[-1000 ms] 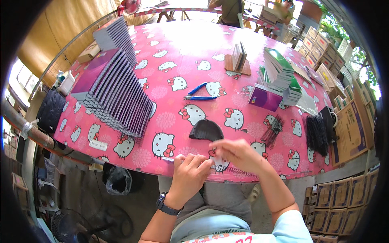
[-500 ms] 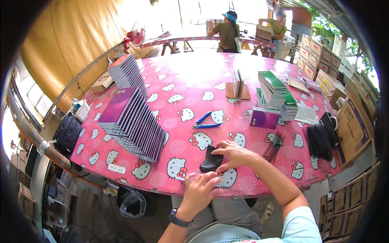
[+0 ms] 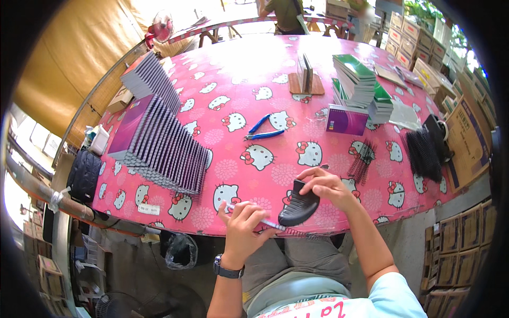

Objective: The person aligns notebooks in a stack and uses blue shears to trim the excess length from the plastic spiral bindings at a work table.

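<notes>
My right hand (image 3: 324,186) grips a black, ribbed, shoe-shaped piece (image 3: 303,204) by its upper end. The lower tip of this piece slants down beside the edge of a small notebook (image 3: 270,223), seen nearly edge-on. My left hand (image 3: 244,223) holds that notebook at the table's near edge, its fingers over the top. From the notebook's right end a dark spiral coil (image 3: 303,233) sticks out along the table edge. Whether the black tip touches the coil I cannot tell. Blue-handled cutting pliers (image 3: 265,130) lie farther off on the pink table (image 3: 225,168).
Purple notebooks (image 3: 159,146) stand stacked at left, with an orange-topped stack (image 3: 151,79) behind. Green notebooks (image 3: 356,79), a purple notebook (image 3: 347,120) and a wooden stand (image 3: 306,87) are farther right. Loose coils (image 3: 362,161) and a coil bundle (image 3: 422,153) lie right. A person (image 3: 286,16) works beyond.
My right hand has lifted the black ribbed piece from the table and swung it right and nearer, its tip now by the notebook's coil end. The view has tilted down.
</notes>
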A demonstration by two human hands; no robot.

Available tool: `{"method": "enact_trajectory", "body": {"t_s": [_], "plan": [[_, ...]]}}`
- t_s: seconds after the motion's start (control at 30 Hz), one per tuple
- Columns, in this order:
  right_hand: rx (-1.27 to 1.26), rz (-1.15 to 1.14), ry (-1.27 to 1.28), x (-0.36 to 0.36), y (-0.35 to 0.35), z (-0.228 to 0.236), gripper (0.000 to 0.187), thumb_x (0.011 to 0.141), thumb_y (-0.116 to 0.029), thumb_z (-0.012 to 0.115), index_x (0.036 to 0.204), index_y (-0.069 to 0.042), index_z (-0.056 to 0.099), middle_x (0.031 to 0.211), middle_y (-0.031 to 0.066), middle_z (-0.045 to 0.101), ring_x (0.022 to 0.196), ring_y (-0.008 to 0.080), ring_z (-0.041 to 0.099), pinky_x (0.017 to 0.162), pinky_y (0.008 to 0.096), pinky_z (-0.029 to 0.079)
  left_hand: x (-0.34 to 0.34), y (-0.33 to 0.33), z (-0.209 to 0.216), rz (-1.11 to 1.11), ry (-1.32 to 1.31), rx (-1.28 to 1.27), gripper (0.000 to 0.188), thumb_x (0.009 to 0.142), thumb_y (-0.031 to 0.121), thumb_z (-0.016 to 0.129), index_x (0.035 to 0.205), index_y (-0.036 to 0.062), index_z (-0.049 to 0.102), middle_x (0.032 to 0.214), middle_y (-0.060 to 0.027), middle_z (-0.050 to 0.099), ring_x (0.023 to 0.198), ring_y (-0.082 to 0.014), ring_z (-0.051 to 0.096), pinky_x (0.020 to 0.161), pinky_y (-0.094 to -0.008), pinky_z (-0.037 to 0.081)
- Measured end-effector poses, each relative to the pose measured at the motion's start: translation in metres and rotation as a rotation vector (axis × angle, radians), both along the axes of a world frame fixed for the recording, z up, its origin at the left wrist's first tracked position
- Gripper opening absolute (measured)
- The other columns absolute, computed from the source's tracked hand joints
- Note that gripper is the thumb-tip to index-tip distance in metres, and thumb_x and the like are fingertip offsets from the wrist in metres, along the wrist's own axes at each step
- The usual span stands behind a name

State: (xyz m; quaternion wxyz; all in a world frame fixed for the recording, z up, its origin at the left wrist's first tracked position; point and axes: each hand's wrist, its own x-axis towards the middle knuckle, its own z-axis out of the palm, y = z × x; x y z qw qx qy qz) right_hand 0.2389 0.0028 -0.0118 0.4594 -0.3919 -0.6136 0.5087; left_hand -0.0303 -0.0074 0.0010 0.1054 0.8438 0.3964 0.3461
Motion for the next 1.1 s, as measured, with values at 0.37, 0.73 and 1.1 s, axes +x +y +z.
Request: {"method": "enact_trajectory", "body": {"t_s": [0.37, 0.73, 1.1], "plan": [[0.321, 0.073, -0.495, 0.002, -0.005, -0.007, 0.043, 0.062, 0.000, 0.072, 0.104, -0.006, 0.066, 0.124, 0.0095, 0.060, 0.113, 0.0264, 0.057, 0.090, 0.0354, 0.048, 0.003, 0.006, 0.001, 0.015, 0.054, 0.009, 0.030, 0.056, 0.030, 0.083, 0.077, 0.0181, 0.065, 0.081, 0.0052, 0.061, 0.094, -0.0176, 0.055, 0.105, -0.0497, 0.013], [0.334, -0.199, -0.412, -0.022, -0.002, 0.012, 0.035, 0.058, 0.007, 0.067, 0.091, -0.006, 0.070, 0.111, 0.0085, 0.068, 0.091, 0.0228, 0.065, 0.083, 0.0337, 0.051, -0.004, 0.011, -0.002, -0.007, 0.041, -0.031, 0.035, 0.055, 0.031, 0.084, 0.082, 0.0174, 0.066, 0.081, 0.0039, 0.060, 0.091, -0.0178, 0.055, 0.105, -0.0515, 0.014], [0.159, 0.106, -0.025, -0.036, -0.004, 0.016, 0.039, 0.061, 0.007, 0.067, 0.098, -0.005, 0.071, 0.113, 0.0109, 0.067, 0.100, 0.0152, 0.062, 0.085, 0.0309, 0.048, -0.014, 0.020, -0.043, 0.016, -0.803, -0.303, 0.112, 0.051, 0.019, 0.092, 0.140, 0.0046, 0.026, 0.120, -0.0114, 0.047, 0.109, -0.0212, 0.048, 0.101, -0.0401, 0.034]]}}
